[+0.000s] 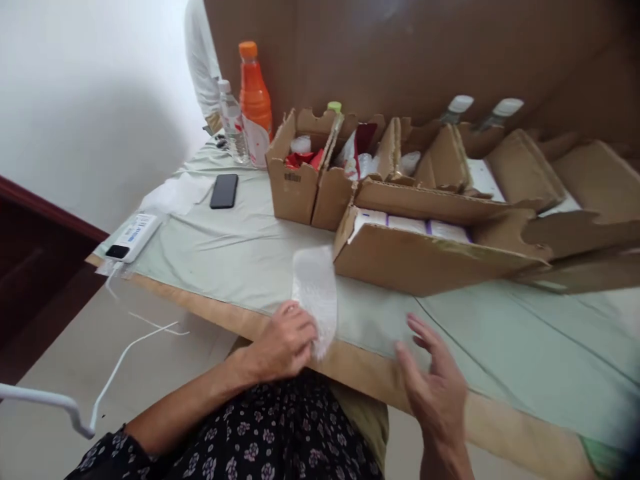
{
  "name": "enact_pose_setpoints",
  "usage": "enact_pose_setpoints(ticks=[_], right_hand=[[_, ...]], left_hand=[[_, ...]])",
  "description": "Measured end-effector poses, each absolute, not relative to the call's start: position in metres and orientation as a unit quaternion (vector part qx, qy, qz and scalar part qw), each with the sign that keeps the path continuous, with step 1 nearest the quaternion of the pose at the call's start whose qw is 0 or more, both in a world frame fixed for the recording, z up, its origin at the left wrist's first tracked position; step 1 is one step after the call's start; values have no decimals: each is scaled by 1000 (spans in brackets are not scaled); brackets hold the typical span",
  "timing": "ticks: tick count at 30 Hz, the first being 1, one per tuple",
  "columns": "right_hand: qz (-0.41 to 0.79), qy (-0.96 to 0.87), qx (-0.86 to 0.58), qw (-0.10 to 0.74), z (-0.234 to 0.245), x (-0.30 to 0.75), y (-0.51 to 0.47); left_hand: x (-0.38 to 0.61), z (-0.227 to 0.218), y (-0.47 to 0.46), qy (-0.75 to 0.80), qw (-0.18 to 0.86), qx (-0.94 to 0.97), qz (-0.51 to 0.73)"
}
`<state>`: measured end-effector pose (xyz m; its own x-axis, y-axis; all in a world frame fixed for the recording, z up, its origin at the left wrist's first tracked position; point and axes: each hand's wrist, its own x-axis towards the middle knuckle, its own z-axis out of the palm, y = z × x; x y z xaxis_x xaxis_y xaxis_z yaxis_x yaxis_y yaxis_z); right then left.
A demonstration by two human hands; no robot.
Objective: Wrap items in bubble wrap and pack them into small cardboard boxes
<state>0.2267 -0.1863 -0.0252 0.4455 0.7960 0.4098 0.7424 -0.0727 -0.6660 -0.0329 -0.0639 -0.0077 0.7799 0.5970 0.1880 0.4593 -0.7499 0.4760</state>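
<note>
My left hand (pixel 285 341) is closed on the near end of a white textured pouch (pixel 316 293) that lies across the table's front edge. My right hand (pixel 434 380) hovers open beside it to the right, fingers spread, holding nothing. Just behind the pouch stands a low cardboard box (pixel 425 257) with white packs inside.
The table carries a pale green cloth (pixel 500 333). Several open cardboard boxes (pixel 300 173) stand at the back with an orange bottle (pixel 254 93) and a clear bottle (pixel 233 127). A black phone (pixel 224 191) and a white power strip (pixel 134 235) lie at left. A person in white (pixel 200 53) stands behind.
</note>
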Motion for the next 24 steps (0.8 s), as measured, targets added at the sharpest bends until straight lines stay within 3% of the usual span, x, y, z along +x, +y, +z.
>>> enact_pose_setpoints(ticks=[3, 7, 9, 14, 19, 24], right_hand=[[74, -679, -653, 327, -14, 211, -201], [95, -754, -602, 244, -7, 182, -210], [102, -752, -599, 255, -12, 166, -210], [144, -629, -667, 372, -33, 140, -201], [191, -522, -721, 414, -40, 137, -196], [2, -547, -712, 440, -28, 142, -205]], left_hand=[[-20, -11, -95, 175, 275, 920, 219], [-22, -10, -94, 196, 327, 898, 221], [-28, -7, -88, 209, 351, 886, 220], [-49, -8, -83, 276, 425, 840, 193], [-45, -23, -81, 360, 356, 839, 199], [-28, -33, -76, 390, 260, 863, 189]])
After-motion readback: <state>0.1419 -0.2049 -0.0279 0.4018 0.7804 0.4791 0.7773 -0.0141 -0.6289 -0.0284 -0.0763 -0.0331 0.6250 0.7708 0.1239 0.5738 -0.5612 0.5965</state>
